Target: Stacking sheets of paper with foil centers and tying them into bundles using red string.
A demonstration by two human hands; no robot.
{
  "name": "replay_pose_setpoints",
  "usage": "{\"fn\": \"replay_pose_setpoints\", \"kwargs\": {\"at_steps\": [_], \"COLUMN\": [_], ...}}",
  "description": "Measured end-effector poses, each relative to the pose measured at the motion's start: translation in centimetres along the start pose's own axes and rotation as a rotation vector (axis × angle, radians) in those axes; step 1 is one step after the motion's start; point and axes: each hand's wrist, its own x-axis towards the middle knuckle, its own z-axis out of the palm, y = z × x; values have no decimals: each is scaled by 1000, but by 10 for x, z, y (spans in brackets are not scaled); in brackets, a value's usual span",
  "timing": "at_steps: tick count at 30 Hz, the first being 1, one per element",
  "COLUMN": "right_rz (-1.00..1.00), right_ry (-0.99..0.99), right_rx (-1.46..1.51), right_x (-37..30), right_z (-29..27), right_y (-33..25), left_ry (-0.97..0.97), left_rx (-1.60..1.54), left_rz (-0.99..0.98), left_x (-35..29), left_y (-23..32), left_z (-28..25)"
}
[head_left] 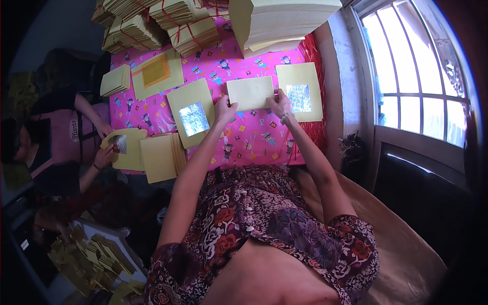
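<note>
A pale yellow paper rectangle (250, 93), perhaps folded, is held level just over the pink printed tablecloth. My left hand (224, 109) grips its left end, thumb on top, fingers closed. My right hand (280, 105), with a bracelet at the wrist, pinches its lower right corner. Left of it lies a yellow paper sheet (190, 94) with a silver foil square (194, 119), close by my left forearm. Partly behind my right hand is another yellow sheet (300, 73) with a silver foil square (300, 97). Undersides of the held paper are hidden.
Red-tied paper bundles (137, 33) and a tall paper stack (284, 23) fill the table's far side. Left are a gold-orange patterned sheet (156, 71), a small stack (115, 80) and folded papers (158, 157). A co-worker's hands (105, 152) hold a foiled sheet. A barred window (417, 76) stands right.
</note>
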Motion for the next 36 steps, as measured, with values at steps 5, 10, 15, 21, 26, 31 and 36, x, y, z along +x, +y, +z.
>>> {"fn": "replay_pose_setpoints", "kwargs": {"at_steps": [5,10,15,21,26,31,36], "right_rz": [14,-153,-108,14,11,-1,-37], "right_ry": [5,52,38,-2,-74,-133,-105], "right_rx": [-75,-249,-485,-558,-656,-710,-593], "right_x": [1,4,4,5,8,15,11], "right_z": [0,1,0,4,12,11,9], "right_y": [4,0,-17,-26,-31,-28,-21], "left_ry": [12,70,83,307,280,265,245], "left_rx": [-57,-44,-65,310,43,180,222], "left_rz": [-10,4,-60,15,-52,-86,-69], "left_x": [5,9,5,-10,-11,-12,-12], "left_y": [-10,-12,5,19,-2,4,3], "left_z": [7,10,8,18,14,13,9]}}
